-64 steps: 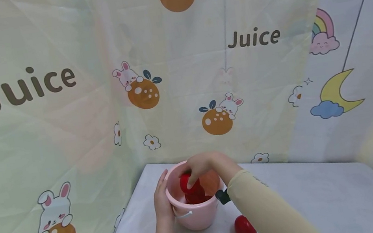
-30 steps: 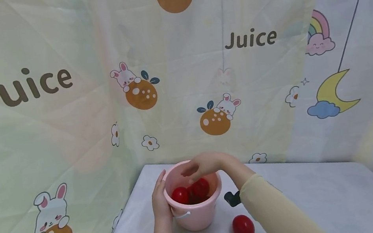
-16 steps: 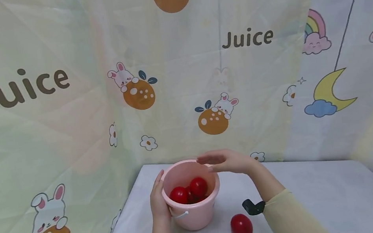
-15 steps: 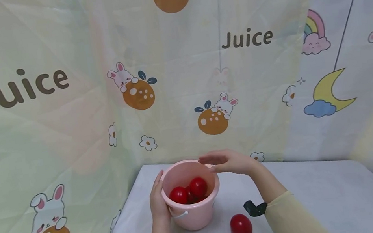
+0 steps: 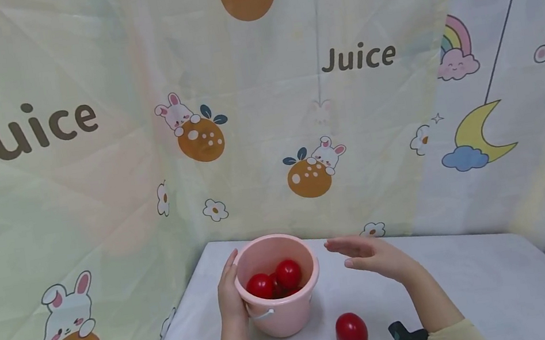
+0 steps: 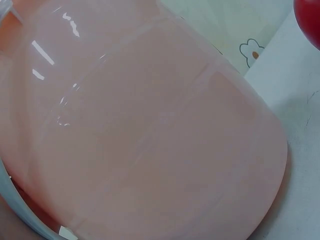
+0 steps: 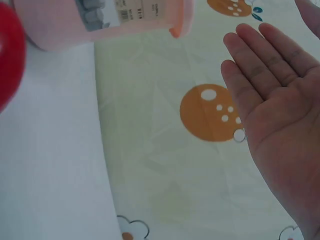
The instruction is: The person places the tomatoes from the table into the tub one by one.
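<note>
A pink bucket (image 5: 283, 313) stands on the white table, holding several glossy red, tomato-like round pieces (image 5: 288, 274). My left hand (image 5: 231, 299) rests along the bucket's left side, its fingers straight up against the wall. The left wrist view is mostly filled by the pink bucket wall (image 6: 150, 125). To the right of the rim, my right hand (image 5: 373, 254) hovers with fingers extended and palm bare, as its palm (image 7: 285, 115) also shows in the right wrist view. One more red tomato-like piece (image 5: 351, 332) lies on the table in front, right of the bucket.
The white table (image 5: 477, 286) meets cloth walls printed with rabbits and oranges (image 5: 310, 179) at the back and left. A pale handle end (image 5: 263, 315) hangs on the bucket's front. The bucket carries a printed label (image 7: 132, 11).
My right hand has let go of a red tomato-like piece inside the bucket, then lifted out and moved right, past the rim. My left hand has stayed against the bucket.
</note>
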The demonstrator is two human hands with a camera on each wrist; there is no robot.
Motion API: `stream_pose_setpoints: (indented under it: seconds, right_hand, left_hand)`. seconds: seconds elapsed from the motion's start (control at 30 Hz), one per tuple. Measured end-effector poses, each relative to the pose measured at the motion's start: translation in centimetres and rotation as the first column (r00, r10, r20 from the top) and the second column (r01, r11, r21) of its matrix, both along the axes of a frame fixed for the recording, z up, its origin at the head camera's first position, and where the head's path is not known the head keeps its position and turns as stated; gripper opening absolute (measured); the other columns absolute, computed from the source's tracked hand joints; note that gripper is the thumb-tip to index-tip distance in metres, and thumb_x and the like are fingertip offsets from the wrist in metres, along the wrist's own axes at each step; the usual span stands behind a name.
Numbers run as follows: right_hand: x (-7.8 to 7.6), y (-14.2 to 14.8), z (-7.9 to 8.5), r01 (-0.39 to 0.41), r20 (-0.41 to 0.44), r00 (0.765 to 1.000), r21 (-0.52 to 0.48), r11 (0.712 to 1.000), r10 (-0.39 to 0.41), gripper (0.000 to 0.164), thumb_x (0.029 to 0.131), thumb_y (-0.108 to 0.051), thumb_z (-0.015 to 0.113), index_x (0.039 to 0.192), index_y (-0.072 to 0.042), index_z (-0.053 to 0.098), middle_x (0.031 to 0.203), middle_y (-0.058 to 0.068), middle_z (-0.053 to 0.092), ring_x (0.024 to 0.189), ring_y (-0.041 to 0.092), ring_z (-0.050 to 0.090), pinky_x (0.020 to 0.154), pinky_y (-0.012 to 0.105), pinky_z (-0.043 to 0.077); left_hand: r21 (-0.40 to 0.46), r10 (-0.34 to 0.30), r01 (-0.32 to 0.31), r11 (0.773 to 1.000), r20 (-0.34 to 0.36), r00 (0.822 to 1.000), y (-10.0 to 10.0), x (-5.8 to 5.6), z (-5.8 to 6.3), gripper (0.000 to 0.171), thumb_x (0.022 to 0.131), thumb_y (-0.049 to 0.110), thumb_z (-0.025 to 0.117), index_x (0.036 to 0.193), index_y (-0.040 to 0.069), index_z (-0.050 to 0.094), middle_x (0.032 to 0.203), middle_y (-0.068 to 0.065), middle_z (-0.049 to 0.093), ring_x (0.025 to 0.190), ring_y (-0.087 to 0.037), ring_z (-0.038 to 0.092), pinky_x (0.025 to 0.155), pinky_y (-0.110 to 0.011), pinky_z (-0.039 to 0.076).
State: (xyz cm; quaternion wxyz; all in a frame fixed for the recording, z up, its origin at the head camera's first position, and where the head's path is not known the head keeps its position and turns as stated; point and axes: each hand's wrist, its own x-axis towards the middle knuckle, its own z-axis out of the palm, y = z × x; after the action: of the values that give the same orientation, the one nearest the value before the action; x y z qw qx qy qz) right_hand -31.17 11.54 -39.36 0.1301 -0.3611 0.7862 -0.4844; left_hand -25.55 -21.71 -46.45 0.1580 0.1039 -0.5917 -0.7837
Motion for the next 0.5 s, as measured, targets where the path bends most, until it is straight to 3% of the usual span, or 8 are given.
stream_pose_setpoints:
  seconds: [0.2,0.33,0.5]
  right_hand:
    - [1.4,1.7,-2.9,-0.020,0.105,0.994,0.028,0.999,0.017,0.048,0.098,-0.027,0.059,0.144,-0.026,0.050,0.147,-0.002,0.053,0.138,0.016,0.048,0.103,0.038,0.051]
    - [2.0,2.4,-4.9,-0.026,0.191,0.982,0.072,0.997,0.011,0.048,0.098,-0.030,0.059,0.144,-0.026,0.050,0.147,-0.001,0.053,0.140,0.024,0.046,0.102,0.036,0.051]
    - [2.5,2.9,-7.1,-0.025,0.236,0.972,0.102,0.994,0.000,0.049,0.096,-0.034,0.061,0.143,-0.028,0.051,0.149,0.008,0.050,0.142,0.036,0.042,0.102,0.037,0.051]
  left_hand:
    - [0.001,0.006,-0.006,1.000,0.003,1.000,0.0,-0.1,-0.1,0.043,0.099,0.046,0.051,0.141,0.047,0.046,0.150,0.015,0.044,0.141,-0.019,0.038,0.111,-0.052,0.041]
    - [0.004,0.006,-0.006,1.000,0.010,1.000,0.1,-0.1,-0.2,0.042,0.098,0.046,0.053,0.140,0.048,0.047,0.150,0.016,0.045,0.140,-0.018,0.039,0.111,-0.051,0.042]
    - [0.008,0.006,-0.006,1.000,0.013,1.000,0.1,-0.1,-0.2,0.042,0.098,0.046,0.052,0.140,0.048,0.047,0.149,0.016,0.045,0.140,-0.017,0.040,0.111,-0.051,0.042]
